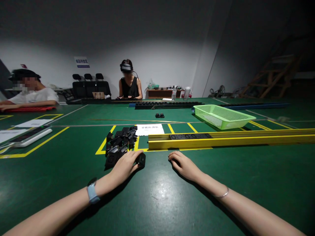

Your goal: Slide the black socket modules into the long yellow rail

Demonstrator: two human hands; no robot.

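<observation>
My left hand [128, 164] is closed around a small black socket module [141, 160], held between thumb and fingers just above the green table. Beside that hand lies a heap of black modules [118, 142], some with metal contacts showing. My right hand [183, 165] is near the tabletop with its fingers loosely curled and the thumb apart; no object shows in it. Just beyond the right hand runs a long yellow rail [231, 142], lying crosswise. Several black socket modules [190, 136] sit in its channel near the left end.
A light green basket [222, 116] stands behind the rail. A white paper label [149, 129] lies by the heap, and two small black parts [159, 115] lie farther back. A phone-like device [31, 136] is at left. Two people sit across the table.
</observation>
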